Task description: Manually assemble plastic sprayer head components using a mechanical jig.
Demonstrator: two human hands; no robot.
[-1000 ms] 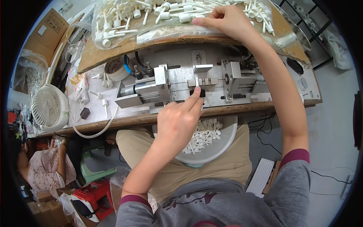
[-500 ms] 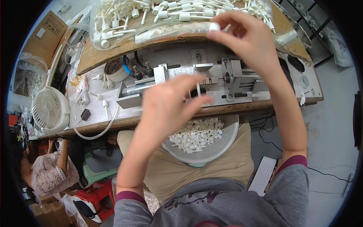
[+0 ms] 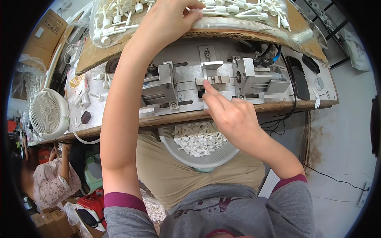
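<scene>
My left hand [image 3: 172,20] reaches to the front of the pile of white capped sticks [image 3: 234,8] on the cardboard. Its thumb and index finger close on a white capped stick [image 3: 216,14], whose near end is hidden by the fingers. Below, my right hand [image 3: 232,117] is over the metal fixture [image 3: 212,65]. Its index finger stretches out and touches the small holder block [image 3: 220,79], while the other fingers bend below it. A white capped stick [image 3: 205,74] stands in the holder, right by that fingertip.
A grey mesh basket [image 3: 234,155] of white pieces rests on my lap under the bench edge. Metal clamp blocks [image 3: 166,79] flank the holder. A white fan [image 3: 48,113] stands left; a black phone [image 3: 297,77] lies right. Another person [image 3: 55,178] sits at the lower left.
My right hand has come down from the pile, with a white cap in its fingers before, to the holder. My left hand has gone from the fixture up to the pile.
</scene>
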